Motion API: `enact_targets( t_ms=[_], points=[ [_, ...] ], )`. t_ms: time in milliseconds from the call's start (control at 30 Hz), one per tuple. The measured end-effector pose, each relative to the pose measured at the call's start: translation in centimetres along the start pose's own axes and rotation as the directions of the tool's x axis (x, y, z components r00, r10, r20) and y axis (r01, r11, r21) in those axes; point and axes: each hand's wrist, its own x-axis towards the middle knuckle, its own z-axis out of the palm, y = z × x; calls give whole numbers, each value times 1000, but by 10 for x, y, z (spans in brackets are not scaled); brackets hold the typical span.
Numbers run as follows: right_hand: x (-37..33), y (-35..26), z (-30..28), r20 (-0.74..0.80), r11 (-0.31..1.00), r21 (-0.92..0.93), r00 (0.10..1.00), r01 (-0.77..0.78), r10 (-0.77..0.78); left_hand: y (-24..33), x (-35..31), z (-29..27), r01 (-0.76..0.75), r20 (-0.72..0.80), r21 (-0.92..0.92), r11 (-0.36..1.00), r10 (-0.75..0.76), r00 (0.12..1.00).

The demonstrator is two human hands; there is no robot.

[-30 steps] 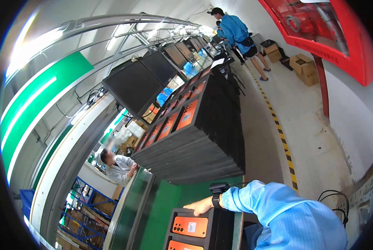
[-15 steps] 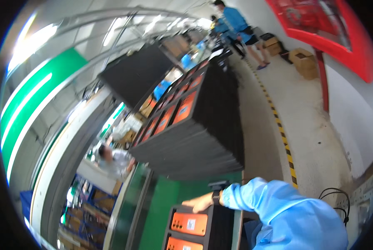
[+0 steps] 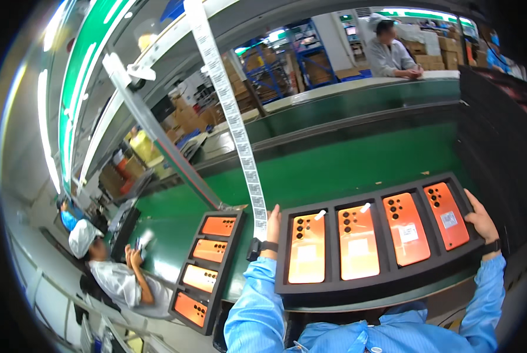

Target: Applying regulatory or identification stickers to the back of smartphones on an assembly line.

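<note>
A black foam tray (image 3: 387, 275) holds several orange phones, backs up, in a row of slots. White labels sit on the phones, and the two at the left, including the leftmost phone (image 3: 307, 247), also have small white tabs at the top. At the tray's left end, my left hand (image 3: 273, 226) grips the side, its fingers partly hidden by the rim. My right hand (image 3: 481, 219) holds the right end, thumb along the rim. Beside my left hand hangs a long strip of white labels (image 3: 231, 112). The tray is over the near edge of the green work surface (image 3: 346, 176).
A second black tray (image 3: 227, 247) of orange phones lies to the left. Beyond it, a person in a white cap (image 3: 107, 265) holds something small. A metal post (image 3: 163, 141) rises near that tray. Dark stacked trays (image 3: 502, 129) stand at the right. Another person (image 3: 390, 53) sits across the line.
My view has swung left from the tall tray stack and walkway to the work surface. Only one of my hands showed on a tray earlier; now both hold a tray's ends.
</note>
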Motion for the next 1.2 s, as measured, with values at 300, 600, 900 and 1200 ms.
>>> enact_targets(
  t_ms=[300,600,900,1200],
  points=[
    [-11,1,-11,-7,998,-11,999,54,-54,5,-213,-56,136,-435,740,658,315,844],
    [-2,8,-25,29,990,-137,999,23,-20,136,-336,-148,496,-631,766,409,624,460],
    [-3,15,-41,43,941,-335,999,45,-32,125,-338,-281,-3,-878,-109,994,-95,469],
    [6,-89,20,94,723,-660,978,203,-189,89,-332,-375,-203,-707,-186,961,12,707]
  ],
)
